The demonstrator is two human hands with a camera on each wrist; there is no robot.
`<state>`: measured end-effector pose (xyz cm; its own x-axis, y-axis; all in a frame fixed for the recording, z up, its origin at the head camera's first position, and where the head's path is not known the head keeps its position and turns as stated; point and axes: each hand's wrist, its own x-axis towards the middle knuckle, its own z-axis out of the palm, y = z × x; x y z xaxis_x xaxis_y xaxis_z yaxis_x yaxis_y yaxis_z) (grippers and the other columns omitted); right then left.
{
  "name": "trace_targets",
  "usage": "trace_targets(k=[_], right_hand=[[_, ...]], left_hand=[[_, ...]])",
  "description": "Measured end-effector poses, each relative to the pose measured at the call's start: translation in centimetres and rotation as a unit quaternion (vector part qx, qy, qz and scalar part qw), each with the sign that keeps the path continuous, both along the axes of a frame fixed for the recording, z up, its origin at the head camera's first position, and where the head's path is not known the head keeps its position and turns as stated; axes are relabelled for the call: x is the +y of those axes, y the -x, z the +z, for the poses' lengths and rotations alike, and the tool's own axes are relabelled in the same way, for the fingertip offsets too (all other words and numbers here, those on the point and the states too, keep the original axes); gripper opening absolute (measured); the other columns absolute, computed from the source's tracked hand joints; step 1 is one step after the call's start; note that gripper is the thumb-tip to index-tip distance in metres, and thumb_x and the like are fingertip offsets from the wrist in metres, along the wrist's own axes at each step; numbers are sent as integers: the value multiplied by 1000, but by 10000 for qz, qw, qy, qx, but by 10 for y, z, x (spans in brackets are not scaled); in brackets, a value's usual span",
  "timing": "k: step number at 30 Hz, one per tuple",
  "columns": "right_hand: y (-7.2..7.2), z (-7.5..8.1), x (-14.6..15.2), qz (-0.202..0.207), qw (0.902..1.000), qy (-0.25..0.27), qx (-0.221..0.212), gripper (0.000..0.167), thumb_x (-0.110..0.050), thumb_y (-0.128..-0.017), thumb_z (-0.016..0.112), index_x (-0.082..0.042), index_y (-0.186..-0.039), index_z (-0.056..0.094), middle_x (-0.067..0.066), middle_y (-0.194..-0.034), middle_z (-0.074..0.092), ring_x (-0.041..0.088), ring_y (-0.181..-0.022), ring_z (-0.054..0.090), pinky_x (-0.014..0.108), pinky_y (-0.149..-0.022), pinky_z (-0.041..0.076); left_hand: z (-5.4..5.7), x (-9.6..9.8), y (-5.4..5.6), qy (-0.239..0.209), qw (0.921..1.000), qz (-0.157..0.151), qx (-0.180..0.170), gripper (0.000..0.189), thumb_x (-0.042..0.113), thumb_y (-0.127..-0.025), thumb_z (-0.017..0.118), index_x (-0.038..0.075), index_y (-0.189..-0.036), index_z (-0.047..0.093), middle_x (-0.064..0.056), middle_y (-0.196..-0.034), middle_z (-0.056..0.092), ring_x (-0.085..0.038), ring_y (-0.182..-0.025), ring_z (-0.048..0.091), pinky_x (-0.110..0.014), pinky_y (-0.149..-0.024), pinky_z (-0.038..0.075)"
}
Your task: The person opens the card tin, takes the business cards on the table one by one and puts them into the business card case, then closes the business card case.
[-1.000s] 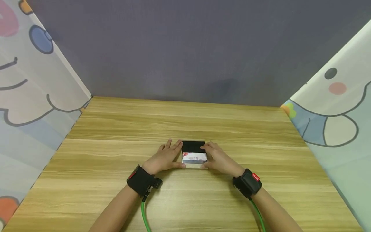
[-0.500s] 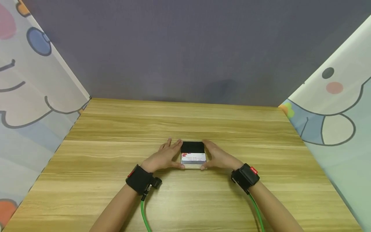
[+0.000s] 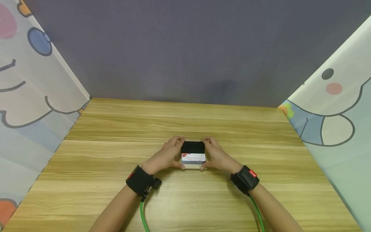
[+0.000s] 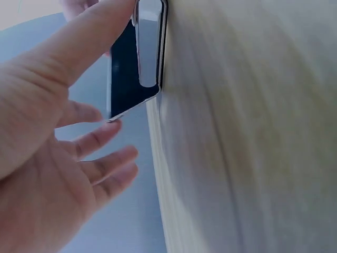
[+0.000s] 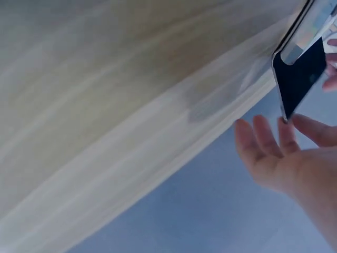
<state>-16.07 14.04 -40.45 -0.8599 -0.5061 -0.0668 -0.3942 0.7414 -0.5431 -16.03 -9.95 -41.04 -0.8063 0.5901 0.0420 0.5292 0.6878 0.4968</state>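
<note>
A business card case (image 3: pixel 193 147) lies on the wooden table with its black-lined lid raised. A stack of white printed cards (image 3: pixel 193 157) with a red flower pattern sits in its front part. From the left side my left hand (image 3: pixel 164 157) holds the case, thumb at the near corner and fingertips at the lid's far edge. On the opposite side my right hand (image 3: pixel 221 158) grips it the same way. Both wrist views show the lid (image 4: pixel 122 74) tilted up from the base, with fingertips at its corner. The right thumb is out of the right wrist view.
The wooden table (image 3: pixel 116 129) surrounds the case. A grey panel (image 3: pixel 185 51) stands behind it, and cartoon-printed sheets (image 3: pixel 330 129) flank both sides. Black wrist cameras with green cables (image 3: pixel 143 217) are strapped on both wrists.
My right fingers have moved from over the lid to its right edge. My left fingers, spread before, have bent in toward the lid's far left corner. The case stays nearly in place.
</note>
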Motion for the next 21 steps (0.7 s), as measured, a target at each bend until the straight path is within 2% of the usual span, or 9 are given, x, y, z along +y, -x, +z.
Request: trace_targets(k=[3,7,11,15,21], right_hand=[[-4,0,-1,-9,9992,-49,404,99,-30,-59,85,-2,-139,34,12,-129,34,28,-117,34,42,-92,39],[-8,-1,-1,65,9966,-41,823,83,-30,-59,85,-4,-129,47,10,-121,41,26,-114,38,42,-92,40],[-13,-2,1,297,9935,-104,1094,64,-30,-65,82,-6,-118,55,8,-118,49,25,-110,47,43,-92,42],[-18,-4,3,575,9898,-197,1290,52,-30,-72,77,-6,-115,58,8,-116,55,23,-106,55,38,-90,46],[-23,-7,3,759,9833,-248,1637,40,-27,-78,72,-5,-111,64,12,-117,58,24,-106,57,36,-88,49]], left_hand=[[1,2,0,-41,9997,-83,209,103,42,-62,80,4,-143,29,-11,-129,37,-22,-107,46,-39,-92,41],[1,3,0,-7,9989,-338,336,90,38,-64,80,9,-138,40,-5,-117,44,-14,-88,47,-29,-78,44],[3,4,0,-2,9973,-690,243,73,32,-68,78,10,-131,49,-3,-122,55,-14,-98,56,-29,-85,47],[5,5,-2,142,9952,-956,182,61,28,-73,75,10,-128,54,-5,-124,59,-15,-108,58,-29,-90,47],[11,7,-7,745,9905,-1059,470,47,30,-77,71,12,-119,63,-11,-126,57,-21,-111,58,-32,-90,48]])
